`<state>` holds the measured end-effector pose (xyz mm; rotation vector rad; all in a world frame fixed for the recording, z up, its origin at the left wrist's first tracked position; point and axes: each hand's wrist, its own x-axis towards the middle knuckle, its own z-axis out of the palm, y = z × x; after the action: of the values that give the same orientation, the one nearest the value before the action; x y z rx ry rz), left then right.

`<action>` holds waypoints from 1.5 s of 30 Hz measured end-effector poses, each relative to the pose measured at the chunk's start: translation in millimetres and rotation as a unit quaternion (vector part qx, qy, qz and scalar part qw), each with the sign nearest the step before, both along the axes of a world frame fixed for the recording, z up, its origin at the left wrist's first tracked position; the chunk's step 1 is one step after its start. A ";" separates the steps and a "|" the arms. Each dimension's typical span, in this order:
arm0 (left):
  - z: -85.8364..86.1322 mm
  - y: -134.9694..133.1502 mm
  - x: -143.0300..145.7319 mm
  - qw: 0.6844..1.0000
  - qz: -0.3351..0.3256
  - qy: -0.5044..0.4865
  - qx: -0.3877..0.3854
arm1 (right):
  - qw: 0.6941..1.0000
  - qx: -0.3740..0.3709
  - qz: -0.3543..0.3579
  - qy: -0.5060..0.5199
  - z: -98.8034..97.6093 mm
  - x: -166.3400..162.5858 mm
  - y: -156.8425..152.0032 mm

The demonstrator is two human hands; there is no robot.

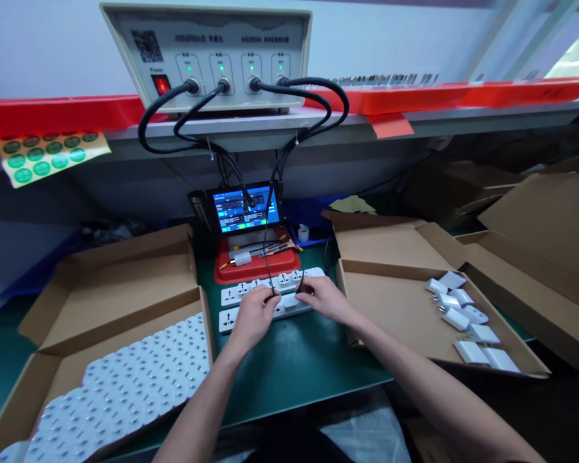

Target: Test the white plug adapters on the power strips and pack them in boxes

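My left hand pinches a thin black cable near its lower end, over the front power strip. A second black cable is pinched in the fingers of my right hand, a little to the right at the same height. Between the two hands a white charger sits on that strip. The cable tips are hidden by my fingers, so I cannot tell whether they touch the charger. Just behind lies a second white power strip with several sockets.
A lit display stands behind a red tray. Above, a tester box shows several green lights and thick cables. Left, a carton holds rows of white chargers. Right, another carton holds several loose chargers.
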<state>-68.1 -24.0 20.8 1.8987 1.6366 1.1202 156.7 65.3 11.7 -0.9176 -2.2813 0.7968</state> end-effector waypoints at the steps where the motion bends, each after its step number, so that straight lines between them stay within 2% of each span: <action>1: 0.8 -6.4 -14.0 1.000 0.012 -0.008 -0.010 | 1.000 -0.004 0.019 -0.005 1.9 -8.3 -4.5; 5: -7.4 -26.5 -67.5 0.996 0.069 -0.004 -0.063 | 0.997 0.001 0.079 -0.022 2.6 -50.3 -20.2; 8: -16.1 -32.5 -87.2 0.993 0.072 0.009 -0.091 | 0.995 0.012 0.084 -0.052 -2.3 -77.0 -24.2; 11: -18.9 -32.4 -89.2 0.993 0.068 0.015 -0.096 | 0.994 0.017 0.076 -0.080 -7.0 -91.2 -23.3; 16: -16.3 -31.9 -85.8 0.993 0.068 0.037 -0.090 | 0.991 0.028 0.076 -0.107 -6.9 -94.0 -22.1; 24: -24.7 -34.7 -79.8 0.991 0.070 0.097 -0.053 | 0.982 0.094 0.059 -0.151 -13.6 -99.9 -33.1; 28: -18.8 -39.9 -81.2 0.989 0.074 0.119 -0.047 | 0.980 0.117 0.071 -0.147 -4.8 -82.8 -26.4; 32: -6.0 -47.9 -59.8 0.971 0.158 0.168 0.065 | 0.969 0.156 0.056 -0.183 9.8 -32.5 -8.7; 34: -4.9 -45.3 -32.5 0.964 0.127 0.213 0.098 | 0.957 0.160 0.043 -0.237 9.3 -9.1 -1.3; 37: -12.3 -26.6 15.7 0.956 0.029 0.289 0.054 | 0.946 0.132 0.027 -0.294 -0.5 8.2 4.7; 40: -22.1 0.7 48.0 0.940 0.001 0.340 -0.040 | 0.953 0.114 0.022 -0.280 -4.7 11.6 5.8; 43: -23.9 17.6 55.4 0.930 -0.026 0.350 -0.114 | 0.974 0.121 -0.007 -0.193 11.0 18.6 3.5; 45: -18.3 18.8 52.3 0.939 -0.033 0.326 -0.108 | 0.985 0.121 -0.020 -0.119 29.5 27.7 -0.9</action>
<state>-15.8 -5.2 2.5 2.2872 1.8939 0.2548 184.3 64.4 41.2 -0.9840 -2.4879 0.3976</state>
